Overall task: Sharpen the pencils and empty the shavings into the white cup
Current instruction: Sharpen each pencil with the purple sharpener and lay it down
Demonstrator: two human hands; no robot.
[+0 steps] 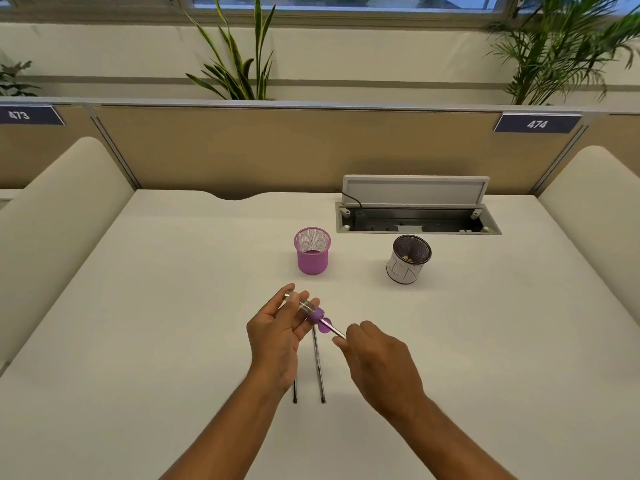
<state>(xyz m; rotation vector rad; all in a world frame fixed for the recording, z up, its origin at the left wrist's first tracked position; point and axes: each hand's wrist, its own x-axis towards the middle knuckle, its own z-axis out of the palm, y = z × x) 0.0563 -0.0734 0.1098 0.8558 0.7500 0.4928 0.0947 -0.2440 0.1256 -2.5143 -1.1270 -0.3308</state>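
My left hand (277, 332) grips a clear, purple-capped sharpener (310, 309) above the desk's middle. A silver pencil (333, 328) sticks out of its purple end, and my right hand (379, 358) pinches that pencil's free end. A small purple lid (325, 327) hangs by the sharpener's mouth. Two more pencils (318, 365) lie side by side on the desk under my hands, the left one partly hidden by my wrist. The white cup (408, 259), with dark mesh inside and some shavings at the bottom, stands to the back right.
A pink mesh cup (312, 251) stands behind my hands, left of the white cup. An open cable hatch (415, 216) with its lid raised sits at the desk's back right. Padded partitions flank the white desk (173, 306) on both sides.
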